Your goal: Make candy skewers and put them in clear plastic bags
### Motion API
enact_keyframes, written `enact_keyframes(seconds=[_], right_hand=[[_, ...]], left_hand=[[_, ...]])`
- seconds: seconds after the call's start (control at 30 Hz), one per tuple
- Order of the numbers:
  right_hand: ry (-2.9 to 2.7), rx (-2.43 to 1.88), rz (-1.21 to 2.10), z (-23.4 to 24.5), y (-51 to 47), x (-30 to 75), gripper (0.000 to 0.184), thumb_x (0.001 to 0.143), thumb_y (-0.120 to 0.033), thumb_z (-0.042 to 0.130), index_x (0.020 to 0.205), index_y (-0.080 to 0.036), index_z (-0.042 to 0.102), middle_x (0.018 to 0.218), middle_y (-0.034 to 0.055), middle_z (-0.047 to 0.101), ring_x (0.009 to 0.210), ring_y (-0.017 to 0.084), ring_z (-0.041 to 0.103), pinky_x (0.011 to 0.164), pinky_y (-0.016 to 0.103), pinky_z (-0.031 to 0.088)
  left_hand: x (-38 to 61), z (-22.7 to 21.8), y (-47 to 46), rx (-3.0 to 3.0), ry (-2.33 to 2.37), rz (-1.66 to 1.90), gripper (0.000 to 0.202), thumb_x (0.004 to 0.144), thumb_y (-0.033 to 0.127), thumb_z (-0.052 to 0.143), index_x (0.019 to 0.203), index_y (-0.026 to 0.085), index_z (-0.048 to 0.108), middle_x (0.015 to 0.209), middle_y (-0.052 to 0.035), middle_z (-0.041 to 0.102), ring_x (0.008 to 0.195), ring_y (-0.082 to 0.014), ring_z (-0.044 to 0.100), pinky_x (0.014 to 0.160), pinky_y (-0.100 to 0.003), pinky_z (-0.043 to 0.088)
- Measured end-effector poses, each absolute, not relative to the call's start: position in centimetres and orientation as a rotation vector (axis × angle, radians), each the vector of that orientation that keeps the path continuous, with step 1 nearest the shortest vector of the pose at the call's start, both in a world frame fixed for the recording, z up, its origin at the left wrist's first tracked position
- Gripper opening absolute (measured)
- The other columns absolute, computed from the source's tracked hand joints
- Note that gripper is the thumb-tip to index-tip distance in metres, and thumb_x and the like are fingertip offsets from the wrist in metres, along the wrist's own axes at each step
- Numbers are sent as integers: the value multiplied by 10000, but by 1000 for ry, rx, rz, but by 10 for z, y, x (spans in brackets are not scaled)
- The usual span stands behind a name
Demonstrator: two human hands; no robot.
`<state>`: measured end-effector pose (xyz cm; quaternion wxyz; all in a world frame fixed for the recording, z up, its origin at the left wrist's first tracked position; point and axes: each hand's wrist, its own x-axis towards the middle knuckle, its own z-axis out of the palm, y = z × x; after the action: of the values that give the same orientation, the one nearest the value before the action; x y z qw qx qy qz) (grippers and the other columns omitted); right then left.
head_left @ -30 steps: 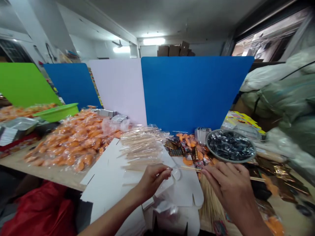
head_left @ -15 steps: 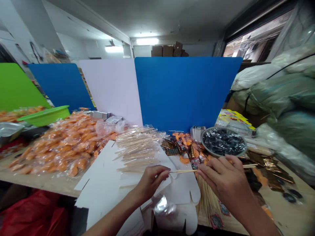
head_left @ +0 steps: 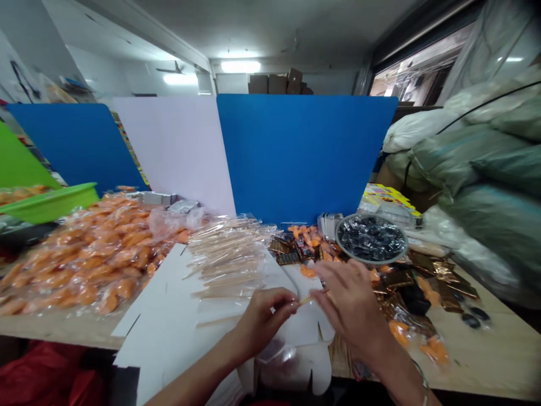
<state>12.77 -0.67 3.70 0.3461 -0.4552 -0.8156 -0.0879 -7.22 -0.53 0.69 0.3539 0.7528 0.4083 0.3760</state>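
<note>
My left hand (head_left: 270, 313) is closed in a pinch on thin wooden sticks (head_left: 307, 300), whose short visible length points right. My right hand (head_left: 353, 301) is at the other end of these sticks, smeared by motion. Its thumb is close to them, but its grip does not show clearly. The far part of the sticks is hidden behind that hand. Clear plastic (head_left: 276, 352) lies below my left hand. White cardboard (head_left: 169, 316) is under both hands, with a pile of stick bundles in clear sleeves (head_left: 228, 248) on it.
Bagged orange pieces (head_left: 88, 254) heap up at left beside a green basin (head_left: 54, 203). A grey bowl (head_left: 338, 239) holds black wrapped items. Brown-gold packets (head_left: 448, 290) and black discs (head_left: 471, 320) lie at right. Blue panel (head_left: 304, 158) stands behind; large sacks (head_left: 486, 163) are stacked right.
My right hand has moved left towards my left hand, so less of the sticks shows between them. The whole view has shifted slightly to the right.
</note>
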Motion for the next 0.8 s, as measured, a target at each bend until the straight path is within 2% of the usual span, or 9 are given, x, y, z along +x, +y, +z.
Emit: enact_keyframes(seconds=[0.07,0.13,0.2,0.27,0.33,0.43,0.6,0.7,0.8], right_hand=[[-1981,-1323,-289,32,-5,133,388,959,-309,378,1293,-145,492,1252,173,554,1151,306,498,985,537,299],[-1980,-1384,-202,26,-7,137,452,961,-309,351,1365,-117,417,1362,206,456,1234,331,443,967,530,366],[-2107,-1320,19,19,-15,138,524,955,-328,376,1430,-116,312,1415,200,404,1276,315,420,958,482,427],[-2184,-1233,264,15,-23,137,569,953,-329,402,1464,-150,225,1392,162,455,1260,263,460,962,425,461],[-2180,-1174,415,12,-28,136,514,960,-298,397,1445,-187,269,1332,123,531,1211,220,516,961,389,476],[-2121,-1166,408,5,-27,128,426,955,-246,388,1377,-185,399,1319,123,541,1203,225,524,973,408,472],[-2117,-1026,377,-12,-13,110,418,932,-161,381,1344,-180,449,1275,116,577,1152,210,564,949,370,497],[-1909,-1061,319,-20,1,110,298,920,-198,427,1173,-191,585,1190,122,614,1093,232,587,920,400,498],[-1623,-1191,328,-28,13,112,282,885,-314,526,1112,-164,600,1163,154,586,908,230,624,794,392,523]], left_hand=[[-71,2,-3,1850,1061,1010,186,860,280,570,813,138,679,693,-35,667,641,-132,589,599,-207,425],[-72,-3,-2,1769,1050,1009,207,860,311,572,831,135,677,682,-33,657,632,-130,579,589,-206,426],[-73,-8,-1,1739,1038,988,225,867,327,561,839,135,676,678,-29,646,632,-126,567,595,-208,425],[-74,-10,-1,1746,1023,942,231,877,326,545,841,137,672,689,-29,640,652,-126,564,615,-212,426],[-74,-12,-2,1722,1005,910,231,881,324,535,846,136,663,697,-29,636,663,-126,563,620,-213,427],[-69,-14,0,1568,955,961,237,858,346,566,817,124,639,662,-16,607,616,-111,540,588,-206,424],[-56,-19,6,1286,765,958,295,793,402,640,747,117,576,659,-18,586,574,-105,535,541,-217,435],[-50,-24,12,1198,758,987,325,717,408,715,788,131,561,657,-11,592,561,-111,541,519,-224,443],[-45,-30,22,1191,846,1100,326,680,393,740,749,139,548,618,5,581,533,-99,518,507,-215,428]])
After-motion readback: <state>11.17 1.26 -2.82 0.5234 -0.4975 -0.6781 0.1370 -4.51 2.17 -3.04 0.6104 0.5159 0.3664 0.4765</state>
